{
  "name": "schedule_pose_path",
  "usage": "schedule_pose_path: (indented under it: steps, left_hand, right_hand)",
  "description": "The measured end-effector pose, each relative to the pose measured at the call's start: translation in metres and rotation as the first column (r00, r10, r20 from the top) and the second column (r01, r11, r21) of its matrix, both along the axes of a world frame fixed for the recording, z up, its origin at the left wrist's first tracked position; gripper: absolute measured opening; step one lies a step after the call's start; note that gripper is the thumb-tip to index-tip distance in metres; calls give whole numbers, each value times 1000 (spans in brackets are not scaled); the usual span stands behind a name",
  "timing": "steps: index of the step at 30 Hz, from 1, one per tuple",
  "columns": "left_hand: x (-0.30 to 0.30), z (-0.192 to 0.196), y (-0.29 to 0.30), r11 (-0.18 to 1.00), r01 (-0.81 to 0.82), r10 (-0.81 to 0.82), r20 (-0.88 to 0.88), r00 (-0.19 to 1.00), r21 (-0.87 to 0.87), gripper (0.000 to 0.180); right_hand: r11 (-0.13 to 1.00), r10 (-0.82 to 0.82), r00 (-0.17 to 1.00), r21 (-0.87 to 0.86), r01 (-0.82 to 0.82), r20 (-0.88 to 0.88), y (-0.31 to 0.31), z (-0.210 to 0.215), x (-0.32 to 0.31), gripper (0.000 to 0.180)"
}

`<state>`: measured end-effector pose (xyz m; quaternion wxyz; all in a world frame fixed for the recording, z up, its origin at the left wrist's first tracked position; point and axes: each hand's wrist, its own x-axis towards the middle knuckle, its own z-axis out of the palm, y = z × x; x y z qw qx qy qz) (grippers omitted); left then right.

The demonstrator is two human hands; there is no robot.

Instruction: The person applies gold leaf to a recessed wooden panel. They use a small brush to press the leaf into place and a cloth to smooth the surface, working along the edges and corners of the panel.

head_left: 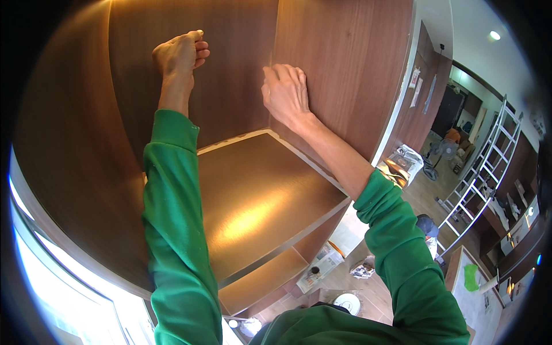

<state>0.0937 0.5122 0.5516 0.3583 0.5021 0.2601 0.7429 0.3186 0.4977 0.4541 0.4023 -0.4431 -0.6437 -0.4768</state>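
Note:
Both my arms, in green sleeves, reach up into a brown wood-grain cabinet. My left hand (179,53) is closed in a fist in front of the dark back panel (230,75). Something small and pale shows at its thumb tip, too small to name. Lower and to the right, my right hand (286,92) is closed near the corner where the back panel meets the right side panel (339,63). Its fingers curl away from view, hiding whatever they hold. Below the hands lies a metallic brown shelf (259,190), a pale strip along its back and right edges.
Another compartment (264,282) opens under the shelf. A bright window (75,287) is at lower left. To the right stand an aluminium ladder (483,172), a fan (445,149) and a person in a dark cap (426,225). A worktable (474,299) holds a green cloth-like piece.

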Motion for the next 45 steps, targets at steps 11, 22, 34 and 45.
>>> schedule_pose_path:
  steps: [11,22,34,45]
  left_hand:
    - [2,0,1,1000,10,-10,-5,1000,6,8]
    - [1,-1,1,1000,6,-6,0,1000,0,9]
    - [1,1,-4,1000,0,0,-1,1000,22,10]
    - [4,3,-1,1000,17,-17,3,1000,6,8]
  right_hand:
    - [1000,-9,1000,9,9,-23,4,5,1,26]
    - [992,-79,997,-104,77,-15,4,3,1,25]
    - [970,-95,995,-224,89,-14,-5,-24,0,25]
    - [939,-146,989,-314,141,8,-12,-44,1,24]
